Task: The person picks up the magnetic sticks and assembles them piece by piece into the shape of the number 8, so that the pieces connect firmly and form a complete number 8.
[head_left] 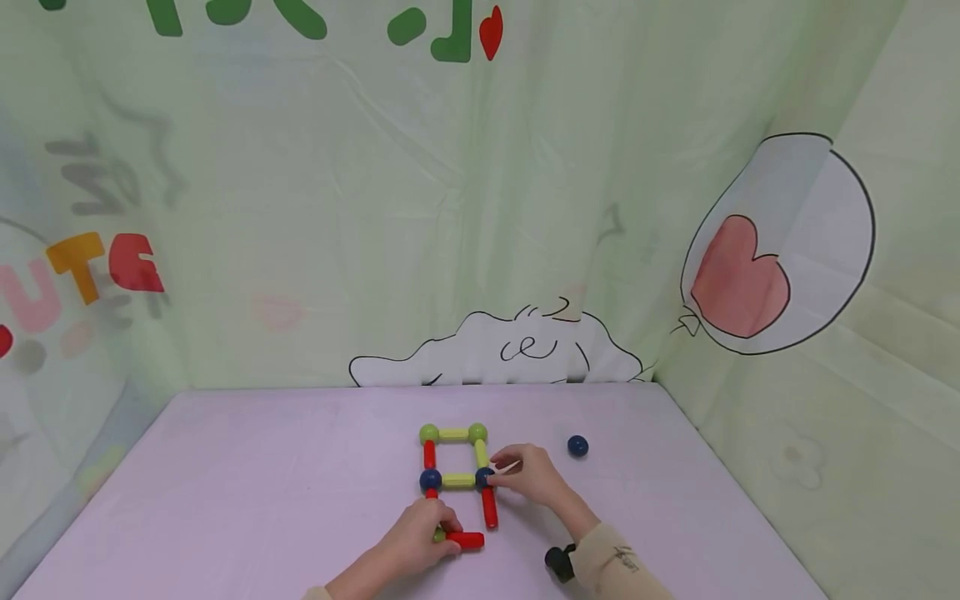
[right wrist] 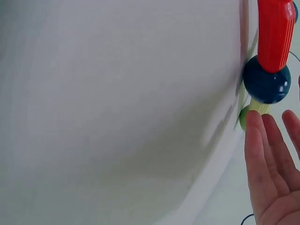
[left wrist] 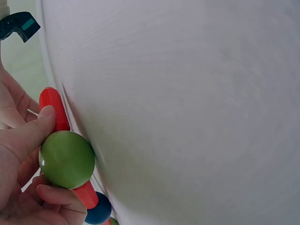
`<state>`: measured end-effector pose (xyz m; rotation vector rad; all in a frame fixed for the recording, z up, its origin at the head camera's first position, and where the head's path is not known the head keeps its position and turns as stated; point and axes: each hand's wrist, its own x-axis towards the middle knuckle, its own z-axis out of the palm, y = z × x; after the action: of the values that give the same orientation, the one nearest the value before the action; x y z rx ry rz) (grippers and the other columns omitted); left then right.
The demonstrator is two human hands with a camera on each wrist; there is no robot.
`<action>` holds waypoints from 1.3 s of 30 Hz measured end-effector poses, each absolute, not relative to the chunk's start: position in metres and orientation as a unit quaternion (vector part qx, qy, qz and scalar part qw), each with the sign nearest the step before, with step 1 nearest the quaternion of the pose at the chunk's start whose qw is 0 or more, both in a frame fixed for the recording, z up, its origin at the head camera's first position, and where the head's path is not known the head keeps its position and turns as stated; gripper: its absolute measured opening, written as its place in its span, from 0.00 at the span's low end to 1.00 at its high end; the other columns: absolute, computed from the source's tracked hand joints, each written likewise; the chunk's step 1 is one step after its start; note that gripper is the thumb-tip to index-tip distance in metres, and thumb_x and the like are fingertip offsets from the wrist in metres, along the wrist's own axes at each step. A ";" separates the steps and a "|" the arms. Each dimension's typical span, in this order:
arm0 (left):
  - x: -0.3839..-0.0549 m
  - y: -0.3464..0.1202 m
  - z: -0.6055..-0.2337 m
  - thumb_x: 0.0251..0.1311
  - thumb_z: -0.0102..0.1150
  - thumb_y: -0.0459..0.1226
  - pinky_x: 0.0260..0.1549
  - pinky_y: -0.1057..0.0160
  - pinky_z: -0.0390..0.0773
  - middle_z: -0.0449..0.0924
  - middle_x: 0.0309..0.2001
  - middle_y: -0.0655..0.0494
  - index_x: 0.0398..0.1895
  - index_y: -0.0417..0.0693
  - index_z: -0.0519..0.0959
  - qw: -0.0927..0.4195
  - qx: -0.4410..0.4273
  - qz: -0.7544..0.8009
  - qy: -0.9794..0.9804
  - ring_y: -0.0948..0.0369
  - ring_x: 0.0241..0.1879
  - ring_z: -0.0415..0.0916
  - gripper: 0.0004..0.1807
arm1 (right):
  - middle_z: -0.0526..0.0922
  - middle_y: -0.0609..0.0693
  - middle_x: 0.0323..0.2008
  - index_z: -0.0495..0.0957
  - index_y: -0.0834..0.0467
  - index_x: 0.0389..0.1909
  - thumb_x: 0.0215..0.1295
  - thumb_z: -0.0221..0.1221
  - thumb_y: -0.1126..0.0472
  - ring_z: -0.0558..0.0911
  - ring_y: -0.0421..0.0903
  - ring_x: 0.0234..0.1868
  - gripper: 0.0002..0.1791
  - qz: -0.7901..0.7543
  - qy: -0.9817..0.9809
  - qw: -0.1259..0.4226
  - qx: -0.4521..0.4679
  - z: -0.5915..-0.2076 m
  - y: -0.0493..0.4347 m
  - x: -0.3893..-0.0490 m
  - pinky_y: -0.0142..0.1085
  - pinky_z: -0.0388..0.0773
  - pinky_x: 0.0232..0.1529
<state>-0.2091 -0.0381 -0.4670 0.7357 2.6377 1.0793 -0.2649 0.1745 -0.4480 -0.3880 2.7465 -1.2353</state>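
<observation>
In the head view, a square of magnetic rods and balls lies on the table. Two green balls (head_left: 429, 433) mark its far corners; its near corners are a left blue ball (head_left: 431, 480) and a right blue ball (head_left: 485, 477). A red rod (head_left: 490, 508) sticks out from the right blue ball towards me. My left hand (head_left: 414, 540) pinches a green ball (left wrist: 67, 159), its thumb against a red rod (left wrist: 54, 108) that points right. Another red rod (left wrist: 86, 194) joins that ball to the left blue ball. My right hand (head_left: 531, 473), fingers extended, is beside the right blue ball.
A loose blue ball (head_left: 577, 446) lies on the table (head_left: 262, 475) to the right of the frame. A black wrist device (head_left: 559, 564) is by the right sleeve. Printed curtains (head_left: 337, 208) stand behind and at both sides.
</observation>
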 end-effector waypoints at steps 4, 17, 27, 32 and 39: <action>-0.209 -0.038 -0.466 0.46 0.68 0.34 0.29 0.69 0.70 0.72 0.22 0.68 0.26 0.49 0.82 0.099 0.253 0.360 0.893 0.69 0.24 0.66 0.05 | 0.81 0.55 0.38 0.79 0.63 0.42 0.50 0.67 0.61 0.79 0.50 0.37 0.18 -0.411 0.902 0.029 -0.129 -0.446 0.183 -0.264 0.38 0.78 0.36; -0.208 -0.036 -0.464 0.46 0.67 0.32 0.27 0.70 0.69 0.71 0.21 0.66 0.26 0.49 0.81 0.116 0.244 0.366 0.891 0.68 0.24 0.66 0.05 | 0.82 0.55 0.38 0.80 0.63 0.39 0.48 0.68 0.64 0.80 0.52 0.39 0.15 -0.402 0.908 -0.083 -0.081 -0.442 0.215 -0.272 0.40 0.78 0.38; -0.207 -0.037 -0.463 0.45 0.68 0.32 0.27 0.70 0.69 0.71 0.21 0.67 0.25 0.48 0.80 0.106 0.247 0.366 0.891 0.68 0.24 0.66 0.05 | 0.82 0.60 0.37 0.80 0.67 0.39 0.48 0.67 0.66 0.79 0.56 0.40 0.15 -0.374 0.912 -0.142 -0.084 -0.441 0.249 -0.286 0.48 0.74 0.43; -0.208 -0.036 -0.464 0.46 0.67 0.32 0.27 0.70 0.70 0.71 0.22 0.67 0.26 0.48 0.80 0.115 0.243 0.367 0.891 0.68 0.24 0.66 0.05 | 0.81 0.61 0.41 0.80 0.66 0.41 0.49 0.67 0.64 0.77 0.58 0.45 0.17 -0.343 0.929 -0.124 -0.056 -0.442 0.264 -0.291 0.50 0.71 0.47; -0.208 -0.036 -0.464 0.46 0.68 0.33 0.28 0.70 0.69 0.71 0.22 0.67 0.26 0.49 0.80 0.116 0.242 0.358 0.894 0.68 0.24 0.66 0.05 | 0.79 0.63 0.43 0.79 0.67 0.42 0.51 0.66 0.63 0.75 0.60 0.46 0.18 -0.322 0.942 -0.091 -0.026 -0.444 0.276 -0.297 0.50 0.72 0.46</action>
<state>-0.2082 -0.0364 -0.4639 0.7096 2.6199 1.0482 -0.2974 0.2755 -0.4436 -0.0869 3.1436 -1.0742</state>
